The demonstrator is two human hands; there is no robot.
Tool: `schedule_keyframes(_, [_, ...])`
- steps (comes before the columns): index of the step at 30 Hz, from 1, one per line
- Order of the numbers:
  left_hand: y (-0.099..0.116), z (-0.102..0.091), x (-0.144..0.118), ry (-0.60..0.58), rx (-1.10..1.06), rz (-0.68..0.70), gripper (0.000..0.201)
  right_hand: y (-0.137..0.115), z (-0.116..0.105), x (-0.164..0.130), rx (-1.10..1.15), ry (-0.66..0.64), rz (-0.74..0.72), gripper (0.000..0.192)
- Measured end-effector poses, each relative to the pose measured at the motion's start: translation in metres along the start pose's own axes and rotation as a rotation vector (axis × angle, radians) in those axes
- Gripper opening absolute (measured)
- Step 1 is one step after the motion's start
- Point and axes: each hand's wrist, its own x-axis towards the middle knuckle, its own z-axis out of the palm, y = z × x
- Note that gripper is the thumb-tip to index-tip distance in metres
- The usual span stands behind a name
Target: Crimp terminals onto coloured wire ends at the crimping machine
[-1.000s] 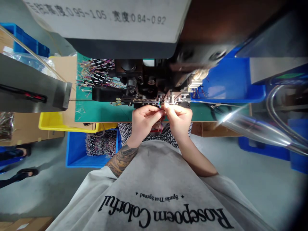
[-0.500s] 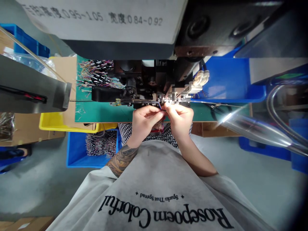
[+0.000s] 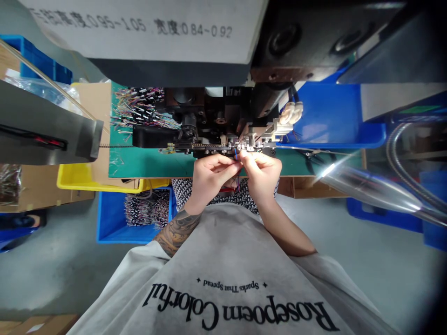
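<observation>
Blue wire (image 3: 235, 154) shifted rightward, near front edge of counter (image 3: 157, 163); pinched by left hand (image 3: 210, 176) and right hand (image 3: 262, 174); best kept straight.

Blue wire (image 3: 235, 154) partly hidden, white label (image 3: 146, 32) cut off above

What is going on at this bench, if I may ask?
A person works at a black machine. At its front edge, the left hand pinches a blue wire that points toward it; the right hand is close beside, its exact grip unclear. Wire bundles lie on the green bench top, and more sit in a blue bin.
</observation>
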Motion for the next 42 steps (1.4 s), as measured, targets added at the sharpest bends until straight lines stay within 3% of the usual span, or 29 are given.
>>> schedule_keyframes(10, [-0.009, -0.002, 0.002, 0.013, -0.045, -0.048, 0.024, -0.001, 0.001, 0.002, -0.045, 0.008, -0.019, 0.039])
schedule_keyframes(16, [-0.002, 0.001, 0.000, 0.012, -0.008, -0.049, 0.019, 0.002, 0.000, -0.002, 0.000, -0.059, -0.020, 0.038])
schedule_keyframes(33, [0.006, 0.001, 0.000, 0.039, 0.027, -0.010, 0.022, 0.006, 0.001, 0.002, -0.008, -0.001, 0.001, 0.030])
schedule_keyframes(42, [0.003, 0.000, 0.000, -0.019, 0.009, -0.028, 0.018, 0.007, 0.000, 0.000, 0.046, -0.020, -0.013, 0.030])
